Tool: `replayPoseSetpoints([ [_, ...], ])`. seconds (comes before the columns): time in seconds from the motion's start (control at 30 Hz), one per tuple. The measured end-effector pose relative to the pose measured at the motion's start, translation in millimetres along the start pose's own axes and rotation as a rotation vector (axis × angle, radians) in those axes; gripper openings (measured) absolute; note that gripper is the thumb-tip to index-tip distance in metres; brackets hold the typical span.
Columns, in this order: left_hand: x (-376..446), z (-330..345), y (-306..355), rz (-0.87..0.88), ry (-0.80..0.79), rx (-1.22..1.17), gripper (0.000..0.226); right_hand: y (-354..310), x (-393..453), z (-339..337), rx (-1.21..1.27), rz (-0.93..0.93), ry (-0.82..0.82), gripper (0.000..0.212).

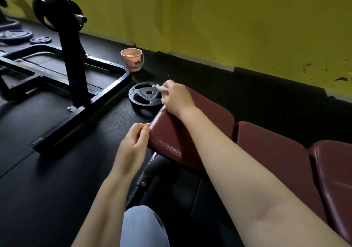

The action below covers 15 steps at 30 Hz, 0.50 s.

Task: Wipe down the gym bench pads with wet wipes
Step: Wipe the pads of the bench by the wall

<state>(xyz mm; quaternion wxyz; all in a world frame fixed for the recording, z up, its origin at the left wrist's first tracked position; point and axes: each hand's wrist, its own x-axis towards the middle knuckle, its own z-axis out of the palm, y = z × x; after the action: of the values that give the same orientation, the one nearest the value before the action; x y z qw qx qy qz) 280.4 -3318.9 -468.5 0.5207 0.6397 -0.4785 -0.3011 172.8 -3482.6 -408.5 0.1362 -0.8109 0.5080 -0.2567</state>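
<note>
Reaching across the far end of the nearest bench pad (192, 132), the right hand (176, 99) holds a crumpled white wet wipe (161, 89) with its fingers curled round it, right at the pad's far left corner. The wipe sticks out past the knuckles, over the pad's edge and above the floor. The left hand (133, 145) sits at the pad's near left corner, its thumb and fingertips bent and touching the rounded edge of the maroon vinyl; whether it truly grips the corner or only rests against it cannot be told. Two more maroon pads (276, 159) follow to the right along the same bench, with narrow gaps between them. On the black floor just beyond the pad's far left corner lies a black weight plate (141, 97), flat. Farther off, near the yellow wall (247, 22), stands a small pink bucket (132, 60), beside the corner of a black steel rack frame (76, 75).
</note>
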Motion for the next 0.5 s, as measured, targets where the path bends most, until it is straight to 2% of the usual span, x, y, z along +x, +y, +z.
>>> replayPoseSetpoints([
  [0.07,-0.5,1.5,0.0,-0.013,0.0,-0.013,0.022,-3.1,2.2,4.7,-0.053,-0.009,0.013,0.017],
  [0.13,1.1,1.1,-0.2,-0.016,0.0,-0.013,0.021,20.0,-5.3,-5.2,-0.064,0.06,0.086,0.019],
  [0.33,1.8,3.9,-5.9,0.02,-0.017,0.027,0.024,148.1,-92.5,-51.6,-0.092,0.504,0.236,0.02],
  [0.43,4.0,5.8,-8.4,0.03,-0.024,0.038,0.024,148.0,-93.2,-48.6,-0.042,0.647,0.273,0.016],
  [0.5,5.0,5.1,-10.0,0.03,-0.037,0.039,0.023,122.2,-62.5,-40.3,0.006,0.607,0.283,0.018],
])
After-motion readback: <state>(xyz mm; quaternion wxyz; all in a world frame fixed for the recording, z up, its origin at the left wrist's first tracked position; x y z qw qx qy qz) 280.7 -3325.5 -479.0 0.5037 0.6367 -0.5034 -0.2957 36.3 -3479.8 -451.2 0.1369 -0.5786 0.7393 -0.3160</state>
